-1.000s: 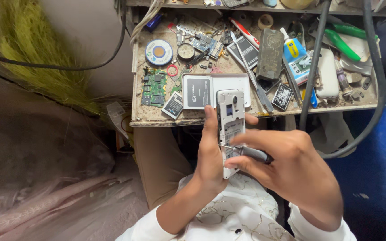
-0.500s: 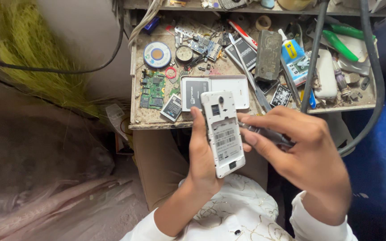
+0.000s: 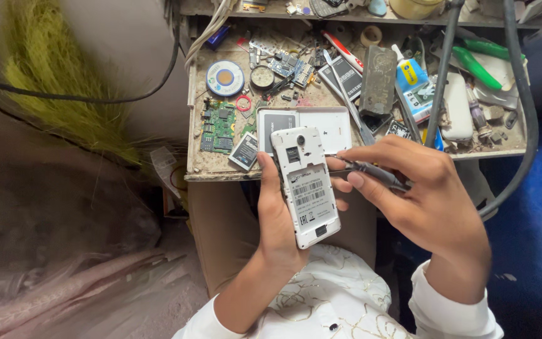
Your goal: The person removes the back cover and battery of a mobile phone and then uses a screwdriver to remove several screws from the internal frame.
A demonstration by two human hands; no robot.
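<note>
Presently, notes on the one head view:

Left hand: left hand (image 3: 277,220) wraps a white rectangular mobile phone with its back cover off (image 3: 305,185), thumb along its left edge, fingers curled behind and clamped on it. Phone held upright and slightly tilted, labelled inner back facing up, just in front of the near edge of the worktop.

Right hand: right hand (image 3: 428,201) pinches a slim grey-handled screwdriver (image 3: 371,171) between thumb and forefingers, fingers closed on the handle. Its tip lies at the phone's upper right edge, touching or very nearly; exact contact too small to tell.

Step in hand: judged to be working the tool at a screw or seam on the phone's upper right side, disassembly at an early stage, since the inner frame is still on.

Next move calls for: a steady left-hand grip, the tip seated square before turning or prying, and light pressure so it does not slip across the plastic.

Worktop: dusty wooden worktop (image 3: 221,172) strewn with parts. White phone back cover (image 3: 334,129) lies at the near edge, just behind the held phone. Green circuit board (image 3: 219,122) near the left edge. Round blue-and-white solder spool (image 3: 224,78) further back on the left. Small dark battery (image 3: 244,150) at the near edge, left of the phone.
</note>
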